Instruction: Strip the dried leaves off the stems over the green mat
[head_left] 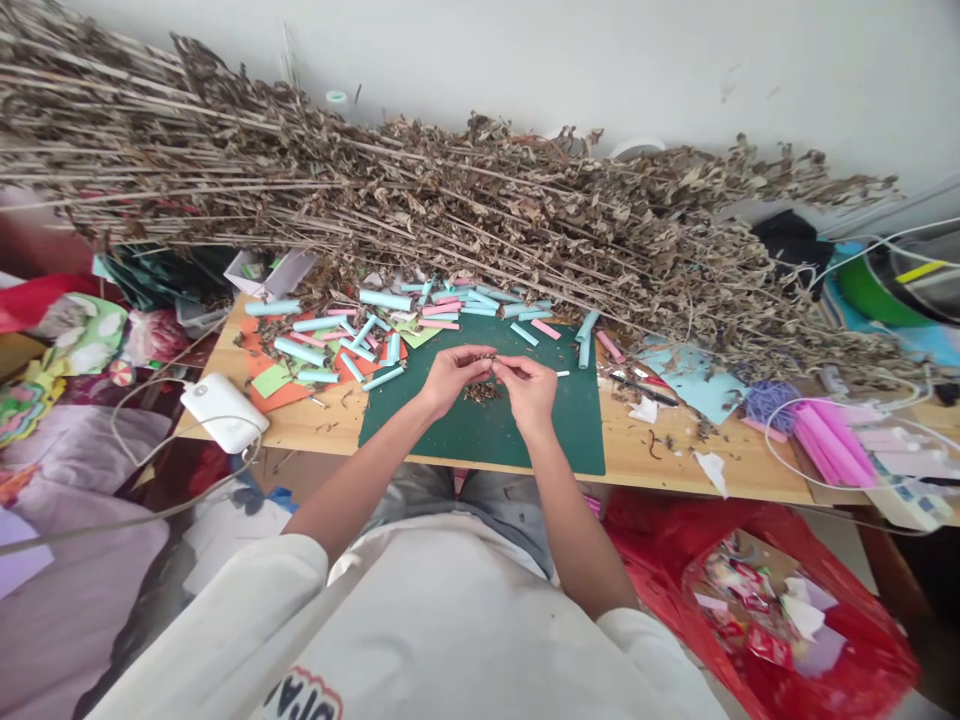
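Note:
My left hand (452,378) and my right hand (531,388) meet over a dark green mat (420,430), fingertips pinched together. Between them is a bit of dried brown leaf (487,360), partly hidden by the fingers. Right below lies a small heap of crumbled dried leaves (481,393) on the mat. Beyond my hands, many blue paper tubes (385,299) and some pink paper tubes (545,329) lie scattered along the mat's far edge and to its left.
A large pile of dried stalks (450,200) runs along the wall. At the left sit a white power bank (225,412) with a cable and orange paper (281,395). To the right are a pen (646,390), purple yarn (770,403) and a red rubbish bag (660,560).

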